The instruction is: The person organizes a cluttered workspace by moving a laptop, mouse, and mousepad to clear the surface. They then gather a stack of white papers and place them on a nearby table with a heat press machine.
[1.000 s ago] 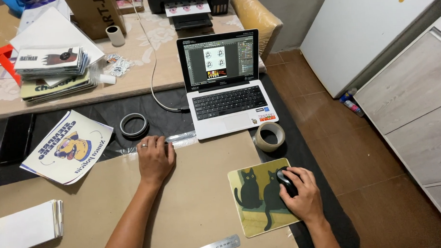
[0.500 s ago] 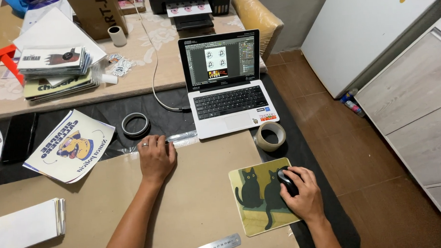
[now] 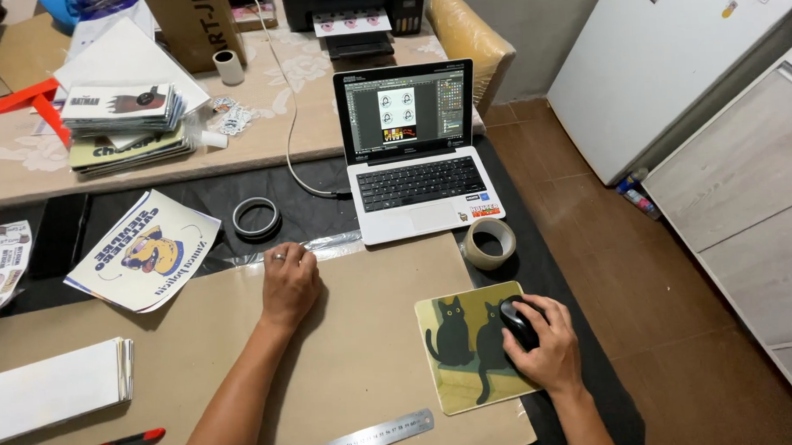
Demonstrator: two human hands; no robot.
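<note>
Your black tabletop (image 3: pixel 538 279) carries the white laptop (image 3: pixel 421 173); before it lies brown cardboard (image 3: pixel 356 338), a tape roll (image 3: pixel 490 243) beside its right corner.

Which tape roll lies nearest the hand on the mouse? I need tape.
The tan roll, just right of the laptop and above the right hand; the dark ring-shaped roll lies nearer the left hand.
</note>
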